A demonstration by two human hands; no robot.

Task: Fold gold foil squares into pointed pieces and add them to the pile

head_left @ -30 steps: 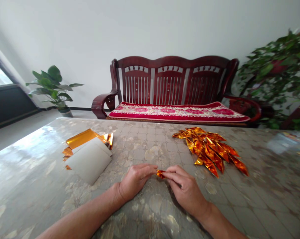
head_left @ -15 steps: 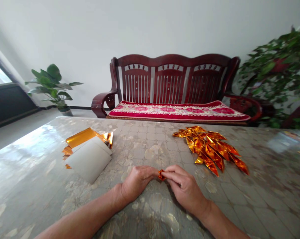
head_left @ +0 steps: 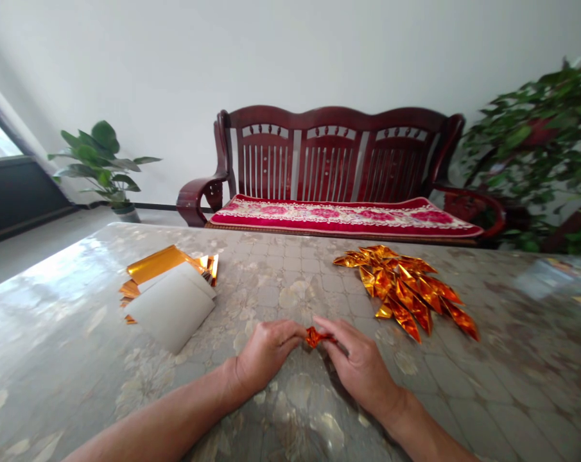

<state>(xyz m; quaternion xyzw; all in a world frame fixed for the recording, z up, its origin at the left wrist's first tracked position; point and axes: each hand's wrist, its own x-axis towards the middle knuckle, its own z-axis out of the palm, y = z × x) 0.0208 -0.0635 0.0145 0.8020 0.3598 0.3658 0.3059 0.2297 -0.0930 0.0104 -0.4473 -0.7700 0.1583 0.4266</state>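
Fingers of the left hand [head_left: 266, 353] pinch one end of the small orange foil piece [head_left: 312, 337] — the right hand's [head_left: 360, 362] are slightly parted around its other end — just above the tabletop [head_left: 290, 263], between the paper stack [head_left: 174, 308] and folded foil pieces [head_left: 406, 285].

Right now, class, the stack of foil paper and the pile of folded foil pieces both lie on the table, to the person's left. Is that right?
Not quite: the pile of folded foil pieces lies to the person's right, as the head view shows. The stack of foil paper is on the left, and both lie on the table.
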